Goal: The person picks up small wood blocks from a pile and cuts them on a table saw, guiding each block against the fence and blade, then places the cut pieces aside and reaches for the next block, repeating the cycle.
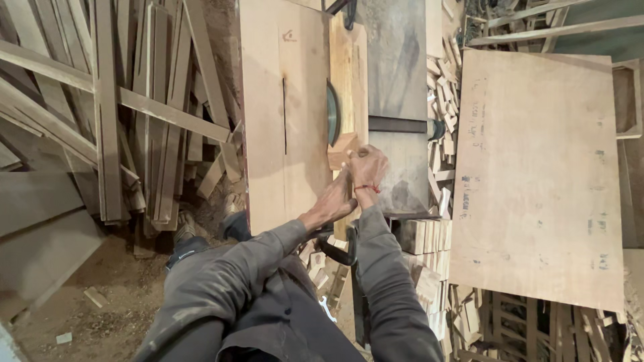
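I count two hands, my left hand (pixel 335 200) and right hand (pixel 367 166), on one small wood block (pixel 342 149). One saw blade (pixel 333 112) stands in the tabletop (pixel 282 134). One large plywood sheet (pixel 537 174) lies to the right. The loose offcuts (pixel 443 100) are too many to count.

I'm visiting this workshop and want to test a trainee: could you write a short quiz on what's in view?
1. True or false: the round grey saw blade stands in the pale wooden table top.
2. What do the left hand and right hand press on?
3. The large flat plywood sheet lies: A) right of the hands, B) left of them.

Key: 1 true. 2 A small angled wooden block beside the blade. 3 A.
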The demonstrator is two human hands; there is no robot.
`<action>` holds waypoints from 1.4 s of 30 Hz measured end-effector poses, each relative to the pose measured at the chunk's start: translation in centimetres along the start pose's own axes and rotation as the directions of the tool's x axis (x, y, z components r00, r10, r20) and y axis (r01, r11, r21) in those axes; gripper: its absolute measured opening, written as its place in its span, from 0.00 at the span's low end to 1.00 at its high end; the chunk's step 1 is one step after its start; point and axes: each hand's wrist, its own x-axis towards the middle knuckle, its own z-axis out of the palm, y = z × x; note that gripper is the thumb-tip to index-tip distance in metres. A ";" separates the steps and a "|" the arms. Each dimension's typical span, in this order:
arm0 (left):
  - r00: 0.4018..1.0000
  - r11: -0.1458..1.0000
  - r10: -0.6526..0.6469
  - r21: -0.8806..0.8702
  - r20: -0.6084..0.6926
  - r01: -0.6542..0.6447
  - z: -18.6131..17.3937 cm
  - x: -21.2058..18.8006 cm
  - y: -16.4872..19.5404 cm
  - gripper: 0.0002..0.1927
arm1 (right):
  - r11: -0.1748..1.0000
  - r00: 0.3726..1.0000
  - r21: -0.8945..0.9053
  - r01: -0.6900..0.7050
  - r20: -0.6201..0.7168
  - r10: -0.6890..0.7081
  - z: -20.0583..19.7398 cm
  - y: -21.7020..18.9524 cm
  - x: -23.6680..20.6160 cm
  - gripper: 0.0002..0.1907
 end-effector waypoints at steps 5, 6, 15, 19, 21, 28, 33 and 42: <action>0.997 0.997 0.080 -0.010 -0.011 -0.080 -0.4 0.9 -0.2 0.53 | 0.999 0.999 0.000 0.035 -0.037 -0.035 0.3 -0.4 0.7 0.12; 0.997 0.996 0.082 -0.023 -0.011 -0.082 -0.4 1.1 -0.3 0.54 | 1.000 0.999 -0.002 0.021 -0.027 -0.021 0.3 -0.5 0.7 0.12; 0.996 0.995 0.083 -0.059 -0.033 -0.085 -0.7 2.4 -0.3 0.50 | 1.000 1.000 -0.025 0.006 -0.002 -0.006 0.7 -0.9 1.9 0.12; 0.993 0.992 0.106 -0.069 -0.050 -0.109 -0.8 2.7 -0.2 0.51 | 0.998 1.000 -0.060 0.026 -0.011 -0.027 0.8 -1.0 2.1 0.12; 0.995 0.993 0.086 -0.083 -0.047 -0.089 -0.8 2.9 -0.2 0.51 | 0.999 0.999 -0.036 0.039 -0.016 -0.040 0.8 -1.1 2.2 0.12; 0.993 0.988 0.102 -0.108 -0.054 -0.107 -1.5 3.3 0.7 0.46 | 0.997 0.996 -0.033 0.071 -0.054 -0.072 0.8 -1.7 2.6 0.12; 0.987 0.984 0.145 -0.094 -0.067 -0.151 -2.1 3.7 1.0 0.46 | 0.995 0.994 -0.046 0.085 -0.058 -0.088 0.8 -2.3 3.2 0.12; 0.998 0.998 -0.064 -0.023 0.018 0.065 -2.3 3.8 1.0 0.38 | 0.998 1.000 -0.058 0.014 -0.022 -0.015 0.2 -5.0 5.2 0.14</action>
